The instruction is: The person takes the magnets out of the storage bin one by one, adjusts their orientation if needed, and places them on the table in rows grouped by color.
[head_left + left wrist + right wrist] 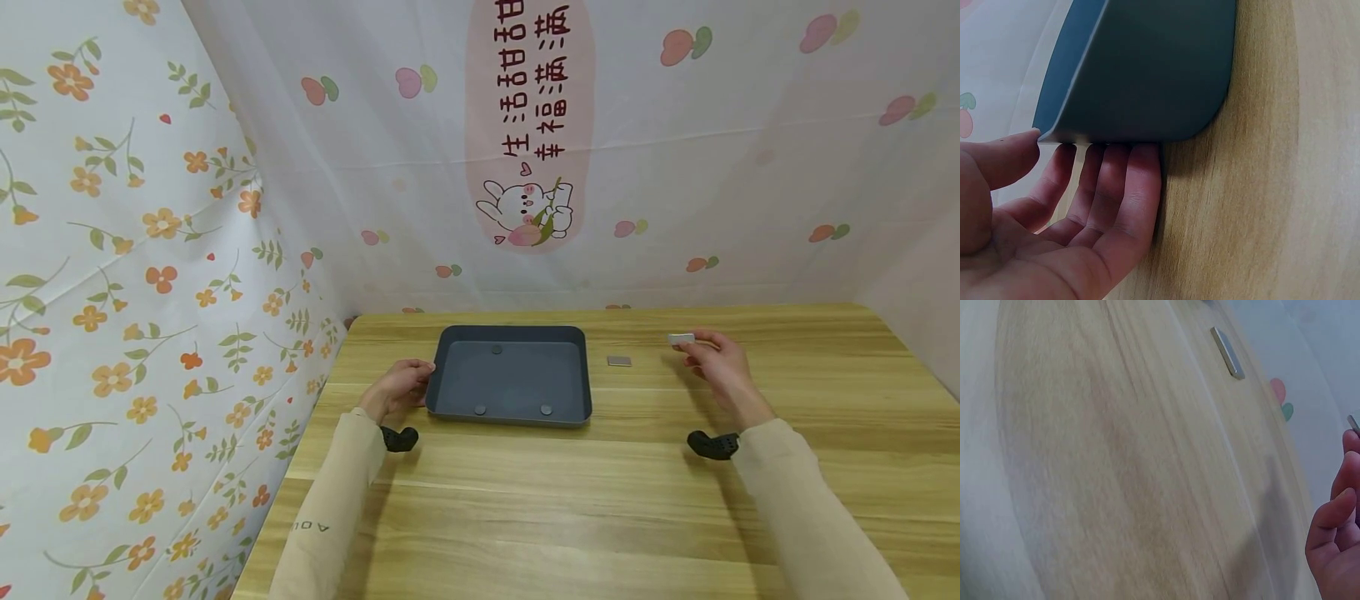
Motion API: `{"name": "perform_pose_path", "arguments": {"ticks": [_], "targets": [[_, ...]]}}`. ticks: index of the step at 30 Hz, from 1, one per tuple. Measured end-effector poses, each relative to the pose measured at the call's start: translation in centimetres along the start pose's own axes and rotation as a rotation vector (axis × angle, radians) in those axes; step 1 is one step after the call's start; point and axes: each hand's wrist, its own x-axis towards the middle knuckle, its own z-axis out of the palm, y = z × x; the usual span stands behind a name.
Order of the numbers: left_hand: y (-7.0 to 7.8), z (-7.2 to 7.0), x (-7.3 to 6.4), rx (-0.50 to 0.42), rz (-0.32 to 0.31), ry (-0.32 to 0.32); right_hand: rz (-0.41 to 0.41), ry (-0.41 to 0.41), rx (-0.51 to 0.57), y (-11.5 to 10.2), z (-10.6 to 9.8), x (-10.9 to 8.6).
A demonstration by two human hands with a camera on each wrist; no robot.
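A dark grey rectangular tray [513, 375] lies on the wooden table. My left hand [399, 385] holds its left side, the thumb [1013, 156] at the rim and bent fingers [1141, 181] against the outer wall. Above the table at the right, my right hand [720, 362] pinches a small flat silver rectangular piece [681, 339] between thumb and fingertips. Only a corner of that piece enters the right wrist view. A similar small metal block [619, 362] lies between the tray and my right hand.
Inside the tray are three small round grey discs, one disc [497, 350] at the back and two near the front wall. Behind the wooden table [525, 508] hangs a printed curtain [675, 167]; a flowered cloth [135, 333] hangs along the left.
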Motion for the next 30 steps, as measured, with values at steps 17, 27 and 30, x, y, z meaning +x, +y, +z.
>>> {"name": "perform_pose_path", "arguments": {"ticks": [17, 27, 30], "targets": [[-0.1, -0.1, 0.2, 0.014, -0.015, 0.016, 0.026, -0.062, -0.231, 0.7, -0.7, 0.2], [0.0, 0.0, 0.2, 0.013, -0.011, 0.023, 0.034, -0.078, -0.306, 1.2, -0.9, 0.4], [0.1, 0.0, 0.1, 0.013, -0.011, 0.021, 0.029, -0.067, -0.33, 1.3, -0.9, 0.4]]}}
